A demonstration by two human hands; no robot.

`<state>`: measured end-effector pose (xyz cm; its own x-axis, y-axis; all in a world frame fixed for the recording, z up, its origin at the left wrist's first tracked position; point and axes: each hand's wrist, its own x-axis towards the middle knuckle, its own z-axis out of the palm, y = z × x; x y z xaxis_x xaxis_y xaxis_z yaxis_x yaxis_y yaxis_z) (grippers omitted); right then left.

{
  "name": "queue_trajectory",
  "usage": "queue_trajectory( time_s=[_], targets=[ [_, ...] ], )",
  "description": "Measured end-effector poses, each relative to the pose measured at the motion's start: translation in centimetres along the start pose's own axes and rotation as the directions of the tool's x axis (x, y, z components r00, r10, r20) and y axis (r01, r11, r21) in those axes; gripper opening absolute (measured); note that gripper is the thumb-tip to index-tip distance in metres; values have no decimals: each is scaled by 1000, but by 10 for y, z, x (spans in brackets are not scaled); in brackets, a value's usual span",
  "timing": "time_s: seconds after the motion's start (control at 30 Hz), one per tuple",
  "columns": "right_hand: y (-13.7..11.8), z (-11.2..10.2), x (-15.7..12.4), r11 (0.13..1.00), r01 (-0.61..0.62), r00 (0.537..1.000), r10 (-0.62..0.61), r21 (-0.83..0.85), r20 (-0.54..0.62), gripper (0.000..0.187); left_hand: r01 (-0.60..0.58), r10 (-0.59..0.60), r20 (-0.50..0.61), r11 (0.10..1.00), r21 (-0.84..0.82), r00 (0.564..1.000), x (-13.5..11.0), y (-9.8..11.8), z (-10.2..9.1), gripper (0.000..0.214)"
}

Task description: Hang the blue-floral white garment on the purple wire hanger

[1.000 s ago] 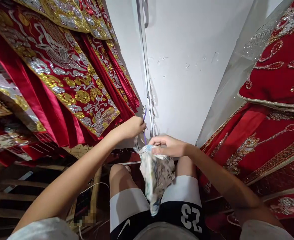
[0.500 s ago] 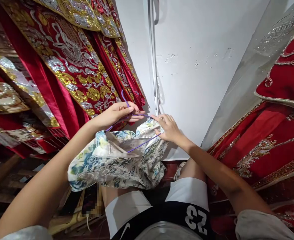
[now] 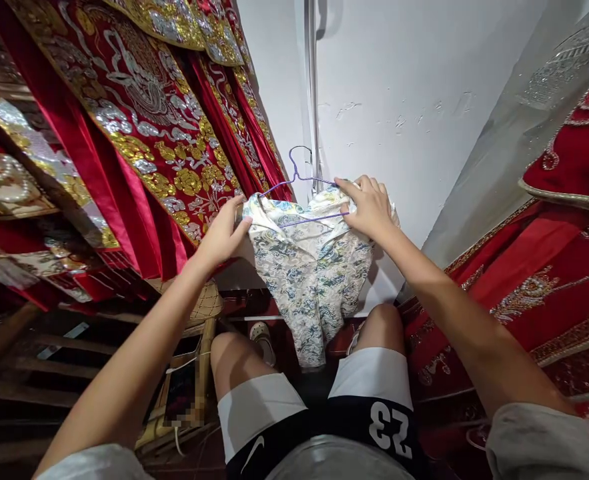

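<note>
A white shirt [image 3: 304, 280] with a blue, green and yellow floral pattern hangs spread in front of my knees. Inside its shoulders is a purple wire hanger [image 3: 297, 175], whose hook stands up above the collar. At the left shoulder, my left hand [image 3: 227, 230] pinches the fabric between thumb and fingers. My right hand [image 3: 367, 207] grips the opposite shoulder, closed over both cloth and hanger end. Below the collar the hanger's lower bar crosses the open neck.
Red garments [image 3: 149, 127] with gold and silver embroidery hang at left. More beaded red cloth [image 3: 539, 267] is on the right. A white wall [image 3: 389, 87] with a metal pole [image 3: 309, 87] stands ahead. A phone [image 3: 181, 393] lies on a bamboo seat at lower left.
My left hand has let go of the hanger near its hook and taken the shirt's left shoulder. Both hands moved right and up; the shirt now hangs straight with the hook upright.
</note>
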<state>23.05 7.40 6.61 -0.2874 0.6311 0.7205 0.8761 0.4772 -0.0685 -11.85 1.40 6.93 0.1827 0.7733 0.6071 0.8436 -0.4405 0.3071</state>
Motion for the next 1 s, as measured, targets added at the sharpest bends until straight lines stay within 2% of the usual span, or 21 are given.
queue_trajectory(
  time_s=[0.17,0.27,0.37,0.5,0.6,0.67,0.73,0.8,0.9,0.93,1.0],
  targets=[
    [-1,8,1,1000,10,999,-11,-22,-31,63,8,-12,-136,999,-35,991,-1,3,31,60],
    [3,7,13,1000,1,998,-3,-31,-57,67,-24,12,-263,999,-41,965,1,9,42,58],
    [9,1,16,998,-47,997,44,-33,-68,73,-19,-2,-343,998,-58,939,-5,23,56,60],
    [10,-2,-9,996,-87,996,87,-1,-32,85,50,-98,-430,991,-122,897,-27,45,87,61],
    [4,4,-39,993,-119,993,119,19,11,92,75,-194,-485,964,-255,853,-43,58,116,55],
    [0,11,-54,990,-133,991,132,43,26,95,82,-259,-464,927,-367,847,-46,63,134,53],
    [-2,18,-63,989,-114,993,112,93,28,97,119,-341,-394,864,-489,854,-41,63,148,57],
    [-2,25,-67,983,-77,997,72,168,31,100,174,-436,-322,779,-602,841,-30,60,154,59],
    [-6,35,-65,948,-74,997,66,308,35,105,215,-527,-265,681,-700,807,-10,55,156,50],
    [-10,39,-62,931,-93,996,88,353,30,106,219,-527,-244,668,-711,814,-6,55,156,45],
    [-22,47,-54,897,-128,990,140,424,3,108,214,-482,-191,664,-716,855,-2,61,158,34]
  ],
)
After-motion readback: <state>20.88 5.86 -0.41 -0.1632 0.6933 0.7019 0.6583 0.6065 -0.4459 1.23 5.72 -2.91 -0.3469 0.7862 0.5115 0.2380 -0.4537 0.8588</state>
